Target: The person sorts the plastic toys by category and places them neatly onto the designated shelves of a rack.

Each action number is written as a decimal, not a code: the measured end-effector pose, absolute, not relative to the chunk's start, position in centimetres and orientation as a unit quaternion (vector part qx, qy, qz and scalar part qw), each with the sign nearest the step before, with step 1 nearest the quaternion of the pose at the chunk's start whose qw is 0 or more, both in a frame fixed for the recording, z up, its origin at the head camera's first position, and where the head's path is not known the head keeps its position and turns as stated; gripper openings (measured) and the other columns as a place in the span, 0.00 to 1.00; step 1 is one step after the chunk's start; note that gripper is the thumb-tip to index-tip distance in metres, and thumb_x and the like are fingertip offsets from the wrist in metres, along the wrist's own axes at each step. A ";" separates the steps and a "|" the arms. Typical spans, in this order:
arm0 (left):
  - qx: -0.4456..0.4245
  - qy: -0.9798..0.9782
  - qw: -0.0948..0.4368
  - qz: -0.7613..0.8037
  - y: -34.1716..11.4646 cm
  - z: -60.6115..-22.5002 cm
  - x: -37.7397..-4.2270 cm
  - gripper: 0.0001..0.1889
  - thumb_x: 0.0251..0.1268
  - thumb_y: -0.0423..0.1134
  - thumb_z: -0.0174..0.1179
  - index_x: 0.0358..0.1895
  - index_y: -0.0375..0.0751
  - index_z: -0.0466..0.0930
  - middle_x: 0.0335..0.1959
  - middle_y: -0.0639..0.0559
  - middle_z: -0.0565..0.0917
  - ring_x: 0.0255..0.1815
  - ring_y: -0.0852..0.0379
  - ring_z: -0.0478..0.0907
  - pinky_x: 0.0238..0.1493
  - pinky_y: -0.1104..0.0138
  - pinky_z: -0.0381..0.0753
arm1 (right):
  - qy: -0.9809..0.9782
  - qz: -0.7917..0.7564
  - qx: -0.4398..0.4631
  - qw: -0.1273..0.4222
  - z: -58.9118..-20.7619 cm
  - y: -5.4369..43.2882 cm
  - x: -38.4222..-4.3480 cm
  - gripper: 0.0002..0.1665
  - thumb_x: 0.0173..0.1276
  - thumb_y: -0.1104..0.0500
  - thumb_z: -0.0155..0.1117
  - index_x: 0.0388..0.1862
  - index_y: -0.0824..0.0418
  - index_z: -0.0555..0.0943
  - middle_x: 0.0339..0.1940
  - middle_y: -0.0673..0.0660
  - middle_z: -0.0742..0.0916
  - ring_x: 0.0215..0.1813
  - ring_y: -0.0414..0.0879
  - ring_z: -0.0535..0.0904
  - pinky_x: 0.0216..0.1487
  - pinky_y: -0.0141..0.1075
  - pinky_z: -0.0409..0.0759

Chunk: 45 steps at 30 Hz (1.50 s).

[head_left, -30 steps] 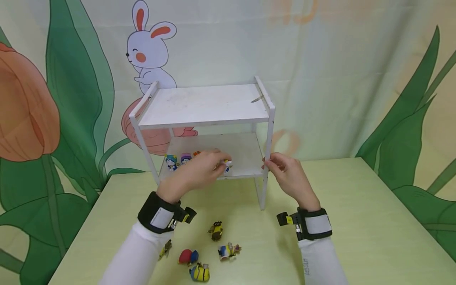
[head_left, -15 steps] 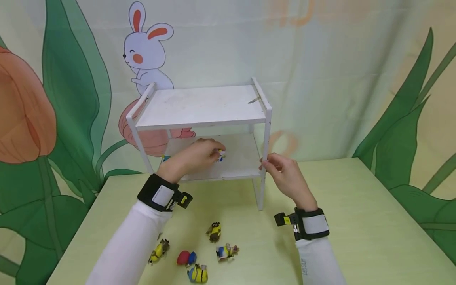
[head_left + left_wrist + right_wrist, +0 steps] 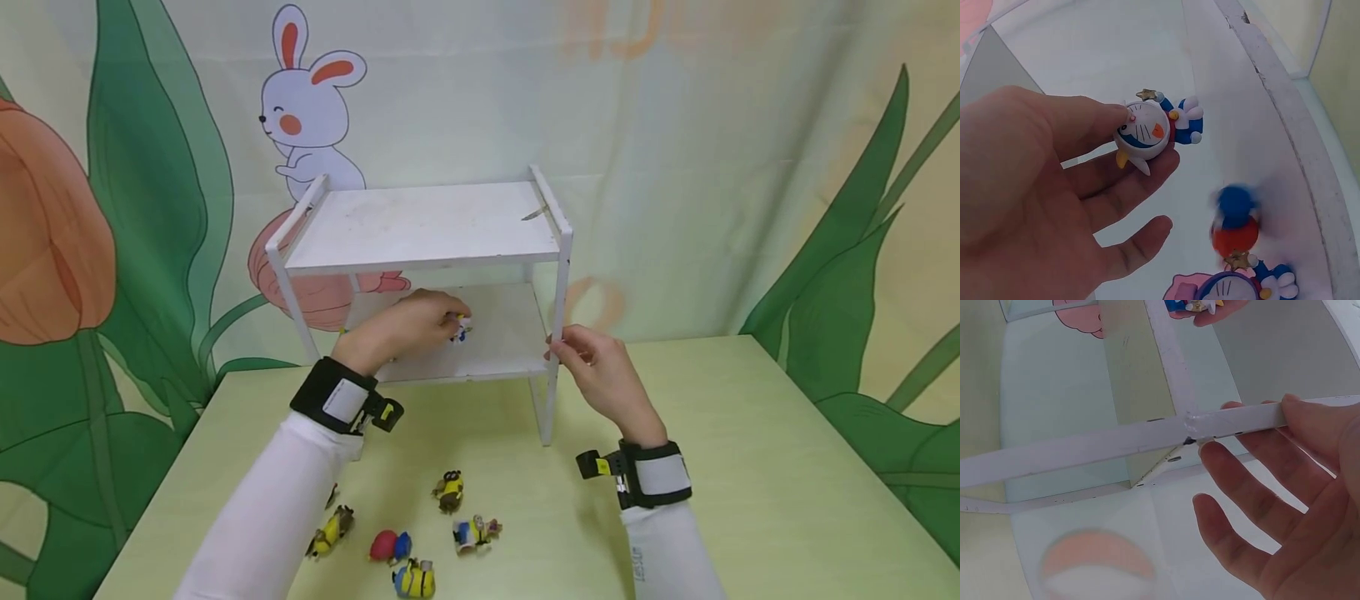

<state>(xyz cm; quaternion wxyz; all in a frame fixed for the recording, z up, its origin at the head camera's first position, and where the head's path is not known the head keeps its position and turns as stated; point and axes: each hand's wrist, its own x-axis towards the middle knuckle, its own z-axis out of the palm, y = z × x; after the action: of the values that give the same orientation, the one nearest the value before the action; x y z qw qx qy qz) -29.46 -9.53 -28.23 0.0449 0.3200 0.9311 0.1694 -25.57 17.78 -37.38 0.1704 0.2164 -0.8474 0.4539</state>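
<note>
Over the lower level of the white shelf unit [image 3: 420,223], my left hand [image 3: 420,325] pinches a small Doraemon figurine [image 3: 1154,125] between thumb and fingers. In the left wrist view it lies sideways, white face toward the camera, a gold star in its hand. Whether it touches the board is unclear. Below it are a blurred blue-and-red figurine [image 3: 1235,231] and a second Doraemon figurine [image 3: 1235,289] with a purple hat. My left arm mostly hides these in the head view. My right hand [image 3: 607,375] grips the unit's front right post [image 3: 559,300] between thumb and fingers.
In front of the shelf unit, several toys lie on the pale green table [image 3: 750,467]: Minion figurines [image 3: 450,492], [image 3: 474,533], [image 3: 414,578], [image 3: 330,532] and a red-and-blue toy [image 3: 390,547]. A printed curtain [image 3: 675,167] hangs behind.
My left hand, with the Doraemon figurine, has moved back and slightly left over the lower shelf, then nearly stopped. My right hand keeps its grip on the post. The view has shifted a little.
</note>
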 end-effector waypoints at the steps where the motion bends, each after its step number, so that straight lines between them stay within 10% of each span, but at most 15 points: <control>1: 0.321 0.931 0.049 0.167 -9.5 -28.3 -29.5 0.18 0.76 0.33 0.45 0.63 0.34 0.75 0.56 0.45 0.80 0.43 0.53 0.72 0.43 0.63 0.72 | -0.848 0.454 0.216 0.170 -37.4 17.8 -25.6 0.11 0.74 0.58 0.59 0.48 0.63 0.83 0.39 0.52 0.88 0.44 0.49 0.83 0.46 0.51 0.79; 45: 0.252 0.948 0.072 0.182 -9.6 -28.4 -30.0 0.20 0.75 0.38 0.49 0.66 0.40 0.72 0.57 0.41 0.76 0.55 0.48 0.73 0.56 0.54 0.73 | -0.844 0.460 0.218 0.169 -37.5 17.9 -25.7 0.12 0.74 0.56 0.60 0.48 0.63 0.83 0.39 0.52 0.88 0.46 0.49 0.83 0.47 0.52 0.79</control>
<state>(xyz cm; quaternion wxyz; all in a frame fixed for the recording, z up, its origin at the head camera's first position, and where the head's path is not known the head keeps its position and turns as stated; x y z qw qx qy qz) -30.05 -9.58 -28.37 0.0721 0.2524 0.9477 0.1818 -25.75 17.87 -37.50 0.1688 0.2181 -0.8442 0.4596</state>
